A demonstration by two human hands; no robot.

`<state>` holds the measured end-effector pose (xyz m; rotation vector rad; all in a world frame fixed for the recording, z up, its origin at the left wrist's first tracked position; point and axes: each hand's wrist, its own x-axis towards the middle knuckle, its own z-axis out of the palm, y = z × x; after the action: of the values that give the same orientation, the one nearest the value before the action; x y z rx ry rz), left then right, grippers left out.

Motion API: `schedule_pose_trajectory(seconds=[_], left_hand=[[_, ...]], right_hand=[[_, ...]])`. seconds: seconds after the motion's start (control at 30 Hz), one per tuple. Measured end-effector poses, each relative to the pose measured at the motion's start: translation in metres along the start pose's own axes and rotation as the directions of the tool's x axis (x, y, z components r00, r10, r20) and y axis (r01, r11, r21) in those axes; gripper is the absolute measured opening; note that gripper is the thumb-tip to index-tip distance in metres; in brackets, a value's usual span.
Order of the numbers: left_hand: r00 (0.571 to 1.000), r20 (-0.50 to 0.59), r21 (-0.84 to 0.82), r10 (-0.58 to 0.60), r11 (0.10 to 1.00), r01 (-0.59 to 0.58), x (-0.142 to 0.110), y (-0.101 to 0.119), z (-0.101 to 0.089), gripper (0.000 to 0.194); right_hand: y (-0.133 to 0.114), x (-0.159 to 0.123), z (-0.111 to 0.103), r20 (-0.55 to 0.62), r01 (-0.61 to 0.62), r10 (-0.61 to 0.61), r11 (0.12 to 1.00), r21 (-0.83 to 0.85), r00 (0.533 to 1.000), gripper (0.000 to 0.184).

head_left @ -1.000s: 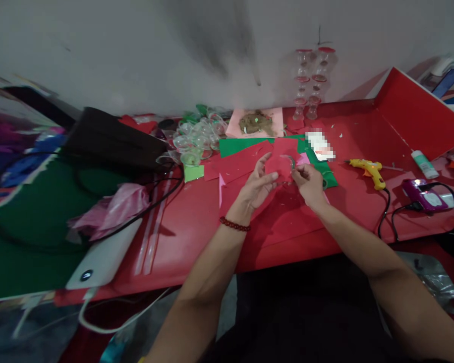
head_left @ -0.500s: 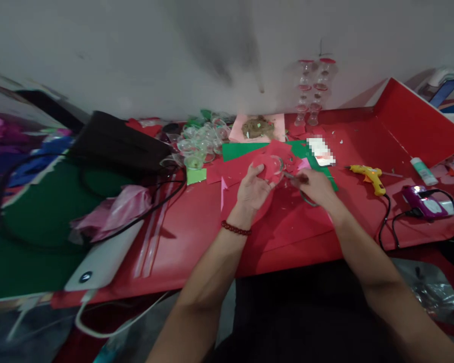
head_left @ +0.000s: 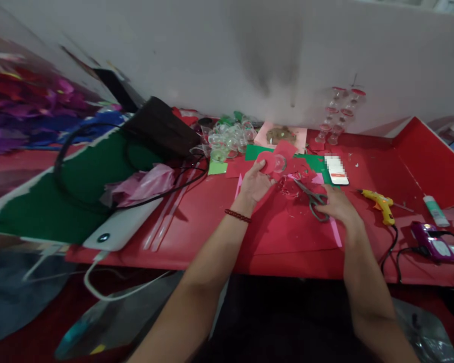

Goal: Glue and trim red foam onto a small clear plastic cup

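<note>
My left hand [head_left: 255, 185], with a beaded bracelet at the wrist, is closed on a piece of red paper [head_left: 265, 160], its thumb lying over the front. At the paper's right side is a small clear plastic cup [head_left: 280, 163]. My right hand [head_left: 339, 202] is at the handles of a pair of scissors [head_left: 313, 196], its fingers around the near loop. The blades point up and left, over red paper scraps [head_left: 289, 185]. Beneath both hands spreads a large red sheet [head_left: 280, 232].
Clear plastic cups [head_left: 230, 136] are piled at the back. A phone [head_left: 336, 170], a yellow glue gun [head_left: 380, 204] and a purple power strip [head_left: 435, 242] lie to the right. Stacked cup towers [head_left: 336, 116] stand by the wall. A white power bank [head_left: 123, 227] is at left.
My right hand has moved right and down with the scissors, away from the red paper in my left hand. The view has swung left and up.
</note>
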<state>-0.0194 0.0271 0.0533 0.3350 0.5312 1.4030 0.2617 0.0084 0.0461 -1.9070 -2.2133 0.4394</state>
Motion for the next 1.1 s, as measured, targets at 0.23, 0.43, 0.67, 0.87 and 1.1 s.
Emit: schedule_pose_trajectory(seconds=[0.23, 0.43, 0.67, 0.87, 1.1], left_hand=[[0.997, -0.051, -0.051, 0.066, 0.996, -0.069, 0.003, 0.001, 0.0, 0.019], [0.994, -0.08, -0.014, 0.073, 0.997, -0.074, -0.002, 0.007, 0.007, 0.016], [0.979, -0.197, -0.011, -0.059, 0.998, 0.058, -0.002, 0.004, 0.027, 0.024], [0.994, -0.111, -0.015, 0.01, 1.0, -0.012, -0.002, -0.01, 0.016, 0.018], [0.997, -0.083, 0.015, 0.001, 1.0, 0.0, 0.001, -0.008, 0.003, 0.033]], right_hand=[[-0.017, 0.0, -0.004, -0.174, 0.047, 0.034, 0.895, 0.443, 0.984, 0.048], [-0.032, 0.008, 0.012, 0.063, -0.066, 0.033, 0.122, 0.99, 0.998, 0.052], [-0.046, 0.013, 0.027, 0.016, -0.008, 0.139, -0.059, 0.998, 0.99, 0.039], [-0.05, 0.008, 0.028, 0.074, -0.07, 0.045, -0.078, 0.994, 0.996, 0.05], [-0.046, -0.001, 0.02, 0.044, -0.04, -0.014, 0.221, 0.974, 0.999, 0.058]])
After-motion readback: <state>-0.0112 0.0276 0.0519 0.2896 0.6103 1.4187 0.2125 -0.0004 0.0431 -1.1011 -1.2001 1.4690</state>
